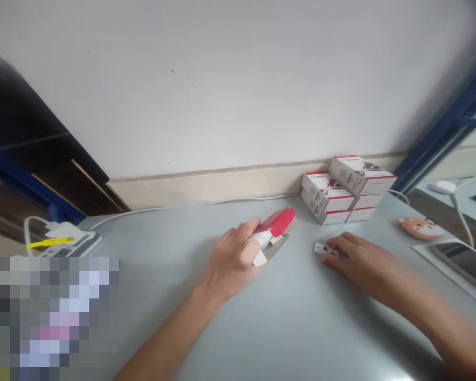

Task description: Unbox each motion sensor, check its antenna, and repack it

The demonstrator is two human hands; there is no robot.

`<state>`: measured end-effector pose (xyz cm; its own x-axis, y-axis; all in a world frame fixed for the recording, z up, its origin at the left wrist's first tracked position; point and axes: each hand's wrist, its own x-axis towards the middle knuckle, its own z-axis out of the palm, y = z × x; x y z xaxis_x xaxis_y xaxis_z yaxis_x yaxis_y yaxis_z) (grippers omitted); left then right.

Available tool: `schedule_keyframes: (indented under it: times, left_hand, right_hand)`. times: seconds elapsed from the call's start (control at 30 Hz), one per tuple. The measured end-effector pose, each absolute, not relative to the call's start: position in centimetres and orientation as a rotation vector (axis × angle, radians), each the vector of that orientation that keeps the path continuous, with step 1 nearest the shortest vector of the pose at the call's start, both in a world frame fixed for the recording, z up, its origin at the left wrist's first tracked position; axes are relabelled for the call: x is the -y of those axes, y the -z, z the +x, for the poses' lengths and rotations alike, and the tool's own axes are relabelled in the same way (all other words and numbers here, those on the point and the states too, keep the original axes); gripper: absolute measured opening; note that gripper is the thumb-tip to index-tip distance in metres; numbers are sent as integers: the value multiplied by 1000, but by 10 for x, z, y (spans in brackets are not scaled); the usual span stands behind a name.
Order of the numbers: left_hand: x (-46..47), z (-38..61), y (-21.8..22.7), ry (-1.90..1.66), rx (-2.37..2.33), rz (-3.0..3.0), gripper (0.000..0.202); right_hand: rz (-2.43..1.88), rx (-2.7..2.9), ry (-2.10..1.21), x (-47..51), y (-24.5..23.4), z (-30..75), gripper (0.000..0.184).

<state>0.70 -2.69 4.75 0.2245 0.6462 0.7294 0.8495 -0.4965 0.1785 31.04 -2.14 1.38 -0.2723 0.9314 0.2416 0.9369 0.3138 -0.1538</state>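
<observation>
Table [285, 328]: grey, against a white wall.
Stack [347, 190]: white-and-red boxes at the wall, the landmark for all below.
Left hand [232, 262]: left of the stack and nearer the viewer, fingers [249, 253] clamped on the carton's near end.
Right hand [360, 262]: just in front of the stack, palm down, fingers stretched and close together, gripping nothing.
Carton [275, 225]: red and white, flap open, far end pointing at the stack's foot, apart from it.
Part [326, 250]: small, white, on the table touching the right fingertips, in front of the stack.
</observation>
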Motion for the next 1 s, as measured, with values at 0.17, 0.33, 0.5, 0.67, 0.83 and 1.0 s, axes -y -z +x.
schedule_keyframes:
  times: [0.17, 0.33, 0.5, 0.67, 0.83, 1.0]
  left_hand:
    - [26, 3, -34, 1107, 1274, -2221, 31]
    - [22, -4, -35, 1010, 1098, -2276, 23]
    - [18, -9, -38, 948, 1132, -2226, 18]
    - [13, -11, -35, 891, 1024, -2242, 19]
    - [10, -10, -28, 856, 892, -2247, 31]
    - [12, -9, -27, 837, 908, -2271, 26]
  right_hand:
    - [-1248, 2321, 266, 45, -58, 254, 26]
    - [-1312, 2493, 267, 38, -83, 215, 19]
    - [-1291, 2529, 164, 22, -71, 215, 21]
    - [-1270, 2531, 175, 14, -52, 216, 23]
    - [-1249, 2525, 24, 6, -41, 219, 16]
    - [-1166, 2446, -186, 10, -46, 226, 16]
